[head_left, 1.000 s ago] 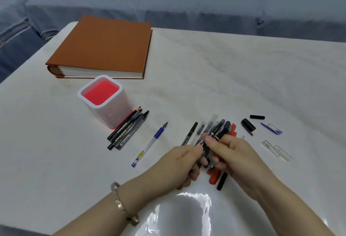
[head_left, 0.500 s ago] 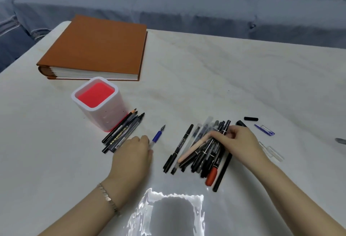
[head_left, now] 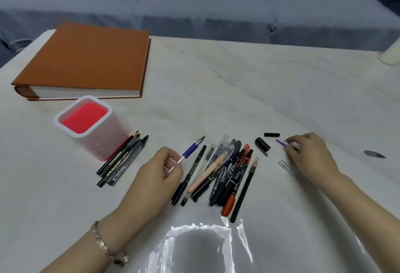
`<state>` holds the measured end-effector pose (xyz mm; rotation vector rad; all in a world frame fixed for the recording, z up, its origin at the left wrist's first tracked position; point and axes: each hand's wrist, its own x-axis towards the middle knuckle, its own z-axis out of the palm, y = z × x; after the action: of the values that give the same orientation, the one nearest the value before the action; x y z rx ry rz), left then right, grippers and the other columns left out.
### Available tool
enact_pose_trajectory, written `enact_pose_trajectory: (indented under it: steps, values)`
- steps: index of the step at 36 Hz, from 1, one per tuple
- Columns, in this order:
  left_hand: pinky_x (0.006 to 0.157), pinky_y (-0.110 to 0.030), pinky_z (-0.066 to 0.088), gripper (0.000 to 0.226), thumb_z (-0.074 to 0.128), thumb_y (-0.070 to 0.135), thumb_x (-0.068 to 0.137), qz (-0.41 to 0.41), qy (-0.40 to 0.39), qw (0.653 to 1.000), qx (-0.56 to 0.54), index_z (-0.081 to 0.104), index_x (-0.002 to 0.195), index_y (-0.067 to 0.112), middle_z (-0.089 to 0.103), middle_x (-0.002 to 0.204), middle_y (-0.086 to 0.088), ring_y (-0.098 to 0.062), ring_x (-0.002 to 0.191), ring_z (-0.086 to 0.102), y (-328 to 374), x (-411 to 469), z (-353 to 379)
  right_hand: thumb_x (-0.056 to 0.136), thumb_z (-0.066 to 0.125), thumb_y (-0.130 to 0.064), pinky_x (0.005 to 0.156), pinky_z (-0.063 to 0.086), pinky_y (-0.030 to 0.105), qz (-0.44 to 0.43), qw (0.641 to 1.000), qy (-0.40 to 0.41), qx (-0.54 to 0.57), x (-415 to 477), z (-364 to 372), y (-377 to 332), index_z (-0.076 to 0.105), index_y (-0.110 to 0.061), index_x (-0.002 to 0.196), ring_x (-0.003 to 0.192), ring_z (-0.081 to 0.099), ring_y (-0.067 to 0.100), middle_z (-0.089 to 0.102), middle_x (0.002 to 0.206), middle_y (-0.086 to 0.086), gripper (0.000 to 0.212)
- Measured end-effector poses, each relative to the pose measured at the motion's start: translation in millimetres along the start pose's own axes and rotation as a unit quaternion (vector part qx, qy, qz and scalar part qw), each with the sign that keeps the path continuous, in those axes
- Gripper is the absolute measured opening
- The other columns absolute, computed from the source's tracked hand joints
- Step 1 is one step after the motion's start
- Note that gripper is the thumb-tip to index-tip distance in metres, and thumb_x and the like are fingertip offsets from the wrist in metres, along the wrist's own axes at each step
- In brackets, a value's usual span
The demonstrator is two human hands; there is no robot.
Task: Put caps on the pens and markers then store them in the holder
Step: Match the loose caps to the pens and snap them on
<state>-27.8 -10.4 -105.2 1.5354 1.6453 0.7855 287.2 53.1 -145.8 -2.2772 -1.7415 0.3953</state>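
Here, left hand [head_left: 159, 172] grip curled round blue pen [head_left: 191, 150]; right hand [head_left: 310, 154] pinching blue cap [head_left: 281, 142].

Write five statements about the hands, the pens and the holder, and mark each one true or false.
1. The left hand holds the blue pen. True.
2. The blue pen has its cap on. False: its tip is bare.
3. The right hand pinches a blue cap. True.
4. Pens stand in the holder. False: no pen shows inside it; the dark pens lie flat against its base.
5. The orange album lies open. False: it is closed, behind the holder.
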Motion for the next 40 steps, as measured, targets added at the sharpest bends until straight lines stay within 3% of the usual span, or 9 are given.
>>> enact_pose_trajectory:
  steps: [4,7,9,11,16,20,24,27,40]
  values:
    - [0.052,-0.013,0.037,0.011,0.058,0.022,0.085,0.021,-0.011,0.999,-0.022,0.057,0.079,0.031,0.059,0.069,-0.008,-0.004,0.051,0.045,5.5,-0.6,-0.7,0.091,0.051,-0.020,0.071,0.038,0.032,-0.025,1.000,0.014,-0.003,-2.2,-1.9,-1.8,0.063,-0.007,0.100,0.093,0.050,0.027,0.055,0.096,0.010,0.020]
    - [0.052,-0.012,0.037,0.010,0.061,0.025,0.083,0.031,-0.016,0.998,-0.042,0.060,0.078,0.034,0.059,0.071,-0.010,-0.009,0.054,0.046,8.8,-2.4,-1.6,0.095,0.042,-0.019,0.069,0.032,0.028,-0.068,0.995,0.029,0.064,-18.2,-11.0,-17.9,0.059,-0.009,0.100,0.081,0.047,0.021,0.056,0.087,0.002,0.019]
    - [0.053,-0.015,0.038,0.011,0.062,0.024,0.083,0.035,-0.023,0.998,-0.055,0.061,0.080,0.035,0.059,0.071,-0.005,-0.013,0.057,0.049,11.5,-4.5,-1.0,0.096,0.039,-0.016,0.066,0.029,0.020,-0.128,0.986,0.020,0.107,-34.7,-19.7,-34.8,0.058,-0.015,0.096,0.078,0.047,0.015,0.053,0.079,-0.009,0.019]
    - [0.050,-0.012,0.037,0.013,0.062,0.022,0.083,0.041,-0.030,0.997,-0.065,0.062,0.079,0.034,0.057,0.065,0.002,-0.006,0.052,0.046,15.7,-7.7,-0.2,0.096,0.038,-0.014,0.061,0.033,0.014,-0.163,0.975,0.003,0.152,-50.3,-26.8,-49.9,0.056,-0.019,0.084,0.066,0.047,0.003,0.047,0.067,-0.016,0.022]
    - [0.049,-0.006,0.035,0.013,0.064,0.018,0.081,0.049,-0.046,0.993,-0.096,0.066,0.075,0.030,0.057,0.060,0.008,-0.002,0.050,0.047,26.8,-15.7,0.0,0.094,0.040,-0.016,0.049,0.032,0.009,-0.109,0.916,-0.074,0.378,-77.8,-35.2,-77.4,0.062,-0.017,0.081,0.045,0.039,0.003,0.045,0.046,-0.008,0.025]
    - [0.050,-0.007,0.034,0.013,0.065,0.022,0.080,0.068,-0.060,0.992,-0.091,0.066,0.080,0.034,0.060,0.066,0.001,-0.004,0.052,0.045,30.8,-19.9,-2.3,0.094,0.041,-0.015,0.043,0.028,0.013,-0.070,0.882,-0.091,0.458,-87.6,-37.3,-89.2,0.063,-0.013,0.076,0.042,0.030,0.008,0.037,0.045,-0.005,0.029]
    - [0.053,-0.011,0.038,0.007,0.067,0.032,0.078,0.082,-0.061,0.992,-0.075,0.066,0.084,0.037,0.064,0.074,-0.001,-0.015,0.059,0.053,32.4,-23.7,-5.1,0.095,0.039,-0.016,0.042,0.026,0.013,-0.075,0.877,-0.085,0.466,-93.2,-40.6,-96.5,0.065,-0.015,0.074,0.041,0.028,0.008,0.035,0.046,-0.003,0.034]
    - [0.055,-0.019,0.042,0.012,0.069,0.024,0.079,0.093,-0.065,0.992,-0.060,0.066,0.084,0.035,0.064,0.074,0.001,-0.021,0.061,0.055,31.9,-25.1,-5.8,0.096,0.037,-0.016,0.043,0.026,0.014,-0.087,0.882,-0.088,0.455,-96.2,-42.1,-99.3,0.066,-0.017,0.073,0.042,0.028,0.008,0.035,0.045,-0.006,0.037]
    - [0.054,-0.010,0.036,0.012,0.067,0.027,0.080,0.126,-0.070,0.989,0.006,0.066,0.079,0.038,0.061,0.077,0.007,-0.012,0.062,0.051,30.9,-28.9,-7.9,0.095,0.036,-0.022,0.046,0.027,0.014,-0.119,0.889,-0.128,0.422,-101.1,-44.1,-103.7,0.068,-0.033,0.069,0.043,0.029,0.007,0.035,0.046,-0.006,0.042]
